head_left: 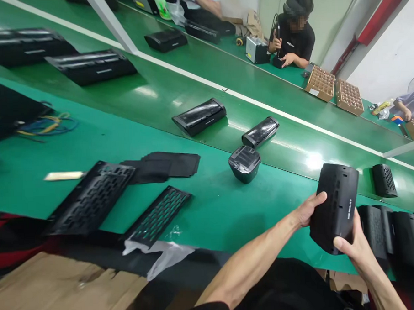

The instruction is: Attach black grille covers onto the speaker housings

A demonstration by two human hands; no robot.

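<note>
A black speaker housing (pixel 336 204) with slots and small white lettering is held up between my two hands, tilted above the green bench. My left hand (pixel 311 209) grips its left side, thumb on the front face. At the lower right, my right hand (pixel 359 242) is closed around the edge, thumb near the bottom corner. The fingers behind the housing are hidden. Just right of my right hand, several similar black housings (pixel 407 237) stand in a row. A black rounded unit (pixel 244 165) with an open-looking top sits on the bench to the left.
Perforated black grilles (pixel 161 214) and dark sheets (pixel 173 164) lie on the bench at left, near a pale-handled tool (pixel 64 176). Beyond runs a shiny green conveyor (pixel 149 96) carrying black speakers (pixel 201 116). Across it, a person (pixel 296 37) works beside divided cardboard boxes (pixel 320 83).
</note>
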